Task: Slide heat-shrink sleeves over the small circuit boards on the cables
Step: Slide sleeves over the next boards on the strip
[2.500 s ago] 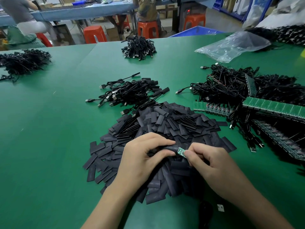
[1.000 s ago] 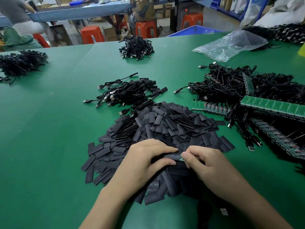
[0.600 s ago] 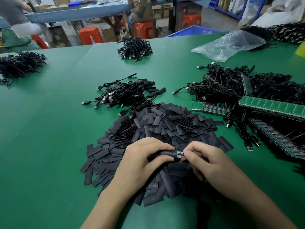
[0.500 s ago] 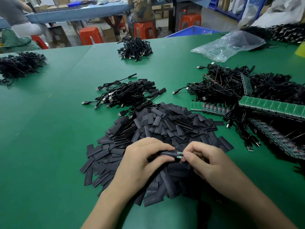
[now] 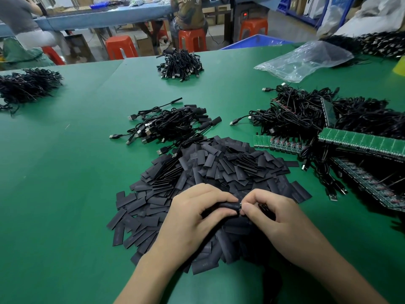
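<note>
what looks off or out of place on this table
Nothing looks damaged or spilled. The sleeve heap is loose but together. Untidiest is the right side: a green board strip lies slanted across the tangled cables, with a crumpled clear bag beyond.

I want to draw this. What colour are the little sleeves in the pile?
Matte black; the sleeves show best in the head view.

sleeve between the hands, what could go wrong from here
1. Only a sliver of the board shows at the mouth of the sleeve. The right hand pinches right at it, so the board may jam or tilt and end up part bare.
2. Both hands work directly over the loose pile. The left hand, gripping the sleeve, could scatter pieces or drag in a second one.
</note>
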Tool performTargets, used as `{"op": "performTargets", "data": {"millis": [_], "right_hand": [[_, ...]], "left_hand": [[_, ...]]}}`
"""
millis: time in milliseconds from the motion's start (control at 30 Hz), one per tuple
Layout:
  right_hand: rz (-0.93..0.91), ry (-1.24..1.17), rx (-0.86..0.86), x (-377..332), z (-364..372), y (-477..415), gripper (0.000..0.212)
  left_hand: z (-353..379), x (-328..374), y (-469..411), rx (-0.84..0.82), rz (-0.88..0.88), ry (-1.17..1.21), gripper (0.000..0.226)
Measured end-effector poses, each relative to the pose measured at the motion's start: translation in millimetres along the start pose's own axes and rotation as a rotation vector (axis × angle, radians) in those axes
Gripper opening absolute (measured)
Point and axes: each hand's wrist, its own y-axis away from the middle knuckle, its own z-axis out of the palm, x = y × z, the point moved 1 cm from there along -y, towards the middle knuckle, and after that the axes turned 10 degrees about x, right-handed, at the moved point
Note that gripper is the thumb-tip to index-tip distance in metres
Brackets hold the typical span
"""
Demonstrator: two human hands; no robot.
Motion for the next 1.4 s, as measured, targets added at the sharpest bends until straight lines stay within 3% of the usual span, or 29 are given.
{"op": "performTargets", "data": {"millis": [600,1033,1400], "right_hand": [[0.061,-0.133,0.057,3,1,0,0.013],[0.044,-0.075,0.062,0,3,2,0.017],[0.151,-0.290,0.117,-3,8,2,0.020]], "left_hand": [[2,-2,2,0.077,-0.011,-0.020,0.014],[5,-2,4,0.063,0.021,-0.034,0.013],[6,10,5,0.353,-0.136,-0.056,0.038]]}}
